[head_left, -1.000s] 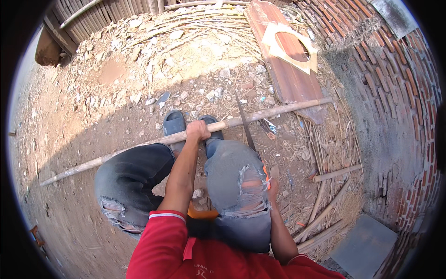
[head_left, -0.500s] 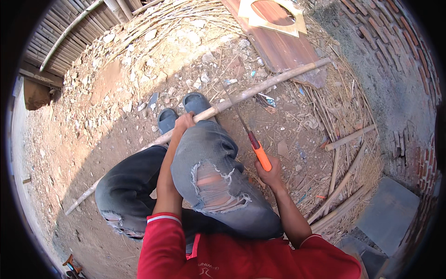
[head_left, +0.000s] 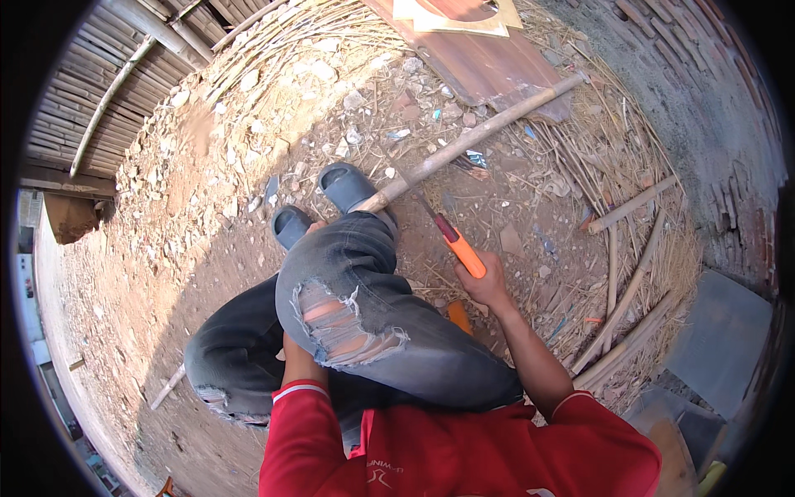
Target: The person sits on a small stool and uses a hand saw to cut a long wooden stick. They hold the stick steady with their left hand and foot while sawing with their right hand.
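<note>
A long bamboo pole (head_left: 489, 132) slants across in front of me, passing over my sandalled foot and under my raised knee. My right hand (head_left: 487, 283) is closed round the orange handle of a handsaw (head_left: 465, 255). Its thin blade lies across the pole, just right of my foot. Of my left hand (head_left: 315, 226), only a small part shows beside the knee, at the pole; its fingers are mostly hidden behind my leg. The pole's thin end emerges at the left beyond my other knee.
A brown board (head_left: 464, 62) with a cut-out yellowish panel (head_left: 464, 23) lies ahead, under the pole's far end. Cut poles (head_left: 633, 203) and dry stalks lie at right by a brick wall (head_left: 662, 108). An orange object (head_left: 460, 316) shows beside my thigh. Slatted bamboo (head_left: 99, 91) stands far left.
The view has shifted a little, and my raised knee now covers most of my left hand and forearm. The saw stays in my right hand, across the pole. The orange object has come into sight.
</note>
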The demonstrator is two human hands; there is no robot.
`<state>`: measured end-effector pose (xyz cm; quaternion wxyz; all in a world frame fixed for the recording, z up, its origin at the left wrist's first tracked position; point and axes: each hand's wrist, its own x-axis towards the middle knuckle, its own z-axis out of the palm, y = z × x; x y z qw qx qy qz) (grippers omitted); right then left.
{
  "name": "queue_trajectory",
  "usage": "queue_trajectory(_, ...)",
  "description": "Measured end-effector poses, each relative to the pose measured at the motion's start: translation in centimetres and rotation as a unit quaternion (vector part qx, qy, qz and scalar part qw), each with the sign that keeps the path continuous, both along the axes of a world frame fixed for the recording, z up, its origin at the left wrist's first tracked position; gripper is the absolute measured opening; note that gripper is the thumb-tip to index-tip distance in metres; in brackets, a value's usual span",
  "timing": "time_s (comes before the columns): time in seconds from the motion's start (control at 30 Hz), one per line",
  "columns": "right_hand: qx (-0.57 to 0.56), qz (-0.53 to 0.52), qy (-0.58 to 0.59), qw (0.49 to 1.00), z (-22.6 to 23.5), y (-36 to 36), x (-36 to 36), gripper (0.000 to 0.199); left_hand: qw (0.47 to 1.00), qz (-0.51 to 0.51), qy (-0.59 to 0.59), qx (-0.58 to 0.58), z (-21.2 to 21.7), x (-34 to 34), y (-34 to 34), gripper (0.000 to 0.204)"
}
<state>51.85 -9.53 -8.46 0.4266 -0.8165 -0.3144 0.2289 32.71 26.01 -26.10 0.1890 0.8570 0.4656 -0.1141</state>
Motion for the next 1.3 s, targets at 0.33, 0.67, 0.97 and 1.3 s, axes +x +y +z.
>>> queue_trajectory(0.33,0.016,0.007,-0.005,1.0,0.6,1.1,-0.3,0.019,0.998,-0.022,-0.034,0.043,0.4,0.6,-1.2,0.035)
queue_trajectory(0.67,-0.003,-0.046,-0.017,0.999,1.6,-0.1,1.9,0.019,0.995,-0.014,-0.067,0.066,-0.1,0.3,-2.4,0.032)
queue_trajectory(0.97,-0.07,0.008,-0.021,0.997,4.0,0.0,1.2,0.017,0.995,-0.008,-0.08,0.062,-1.0,0.0,-2.4,0.029)
queue_trajectory(1.3,-0.056,0.045,-0.01,0.997,3.7,0.2,1.4,0.019,0.98,-0.036,-0.141,0.139,-0.9,-0.5,-2.8,0.03)
